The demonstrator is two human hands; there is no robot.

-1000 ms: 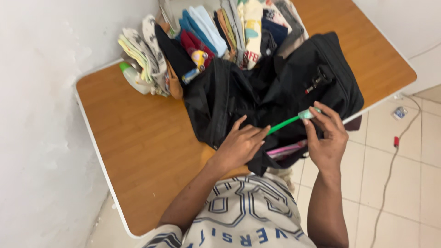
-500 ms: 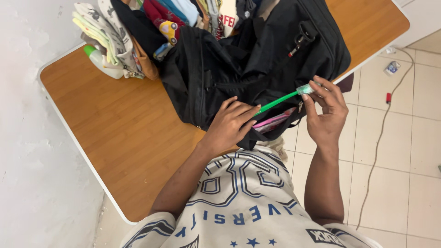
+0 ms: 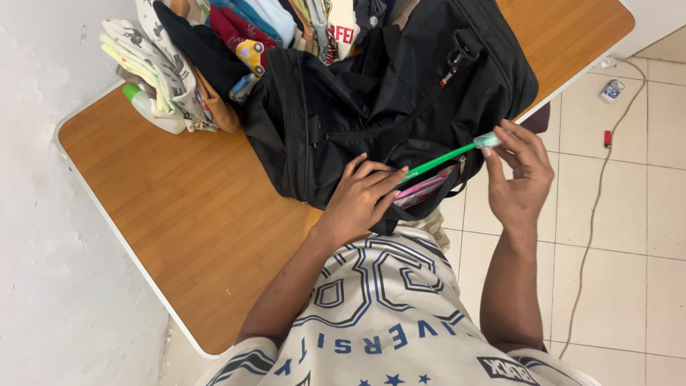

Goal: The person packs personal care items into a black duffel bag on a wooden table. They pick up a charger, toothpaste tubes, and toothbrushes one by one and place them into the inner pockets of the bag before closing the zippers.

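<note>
Toothbrush (image 3: 446,154): green, slim handle with a pale capped head; tilted, head end raised toward the right, handle end pointing down into the bag's front pocket.
Bag (image 3: 371,107): black soft fabric, unzipped and slumped; lies at the bench's front edge, its front pocket overhanging that edge.
Front pocket (image 3: 421,193): open, a pink item showing inside.
</note>
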